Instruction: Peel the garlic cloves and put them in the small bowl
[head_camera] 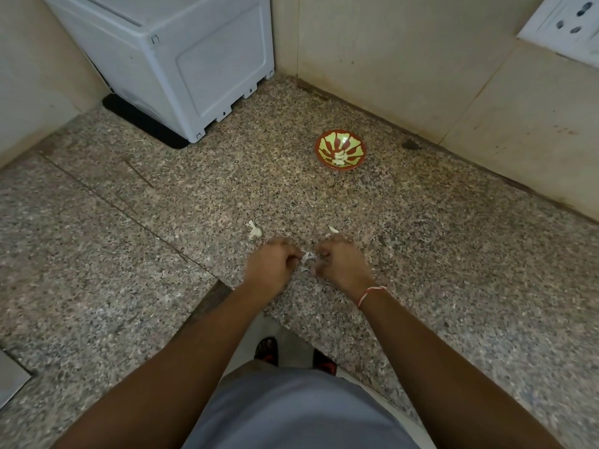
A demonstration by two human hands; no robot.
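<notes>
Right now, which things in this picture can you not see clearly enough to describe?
- Garlic clove, head view: both the left hand and the right hand pinch it; fingers hide how much skin remains.
- Peeled cloves in the small bowl: too small to count.
- Clove on the counter: too small to tell if peeled.
- White piece: partly behind the right hand; clove or skin unclear.
- Wall socket: cut off by the frame edge.

Speckled grey-brown granite worktop (421,254); small bowl (356,153) red with pale green rays; white cloves (339,157); white appliance (181,59).
</notes>
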